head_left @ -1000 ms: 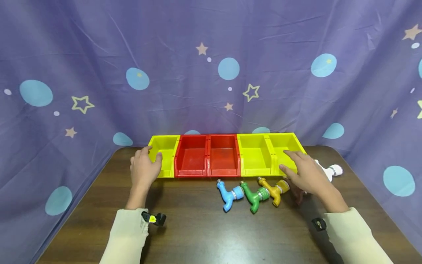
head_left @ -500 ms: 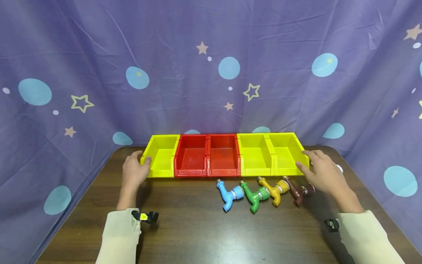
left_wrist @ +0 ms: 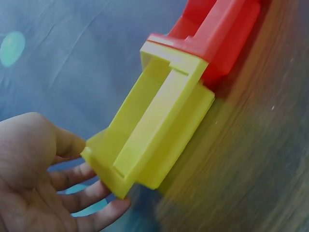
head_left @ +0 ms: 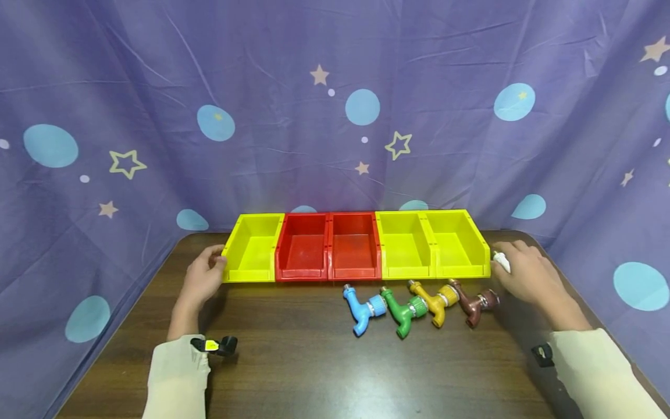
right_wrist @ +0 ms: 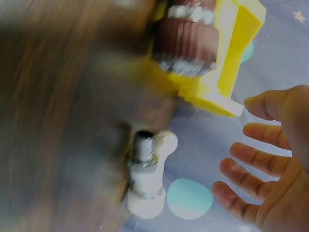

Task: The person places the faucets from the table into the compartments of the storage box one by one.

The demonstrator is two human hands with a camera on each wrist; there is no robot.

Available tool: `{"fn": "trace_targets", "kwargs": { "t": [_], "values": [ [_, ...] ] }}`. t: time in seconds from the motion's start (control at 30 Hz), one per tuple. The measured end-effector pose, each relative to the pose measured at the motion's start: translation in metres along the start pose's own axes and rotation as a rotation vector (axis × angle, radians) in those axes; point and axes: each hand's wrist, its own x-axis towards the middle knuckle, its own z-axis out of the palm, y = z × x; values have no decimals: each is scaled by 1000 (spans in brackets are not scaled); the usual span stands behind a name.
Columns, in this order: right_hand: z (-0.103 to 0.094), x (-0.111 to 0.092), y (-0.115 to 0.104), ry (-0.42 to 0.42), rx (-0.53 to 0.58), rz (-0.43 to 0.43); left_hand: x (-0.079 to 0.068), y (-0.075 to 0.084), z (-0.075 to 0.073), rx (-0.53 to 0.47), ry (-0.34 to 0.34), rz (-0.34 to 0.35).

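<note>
A row of plastic bins stands at the back of the table: a left yellow bin [head_left: 253, 247], two red bins [head_left: 302, 247], and two yellow bins [head_left: 458, 247] on the right. My left hand [head_left: 203, 278] touches the outer side of the left yellow bin, its fingers [left_wrist: 91, 195] fairly straight along the wall. Beside the rightmost yellow bin, my right hand [head_left: 531, 276] hovers with spread fingers and holds nothing. It partly hides a white tap [head_left: 501, 261], which shows more fully as the white tap [right_wrist: 147, 181] in the right wrist view.
In front of the bins lie a blue tap [head_left: 362, 311], a green tap [head_left: 404, 313], a yellow tap [head_left: 437, 302] and a brown tap [head_left: 475, 305]. A purple curtain [head_left: 262, 116] hangs behind the wooden table [head_left: 335, 361].
My left hand has moved left from above the left yellow bin to its outer side. My right hand has moved right, off the rightmost bin, uncovering the brown tap.
</note>
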Motion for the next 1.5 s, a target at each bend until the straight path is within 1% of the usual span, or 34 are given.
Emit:
{"fn": "trace_targets", "kwargs": {
  "t": [0.17, 0.3, 0.5, 0.63, 0.73, 1.13, 1.27, 1.5],
  "values": [
    [4, 1, 18, -45, -20, -42, 1, -11, -1, -80, -44, 25],
    [5, 1, 30, -78, -18, -71, 2, -16, -1, -122, -52, 31],
    [4, 0, 43, -151, -55, -120, 1, -17, -3, -140, -54, 34],
    [2, 1, 54, -216, -64, -132, 0, -16, -4, -138, -50, 35],
    [3, 2, 61, -250, -70, -139, 0, -16, -4, -136, -49, 31],
    [13, 2, 71, -312, -56, -194, 2, -18, -1, -117, -48, 22],
    [15, 2, 71, -303, -47, -183, 3, -20, -1, -114, -44, 14],
    [19, 3, 70, -312, -52, -153, 2, -23, 0, -102, -43, 0]
  ]
}}
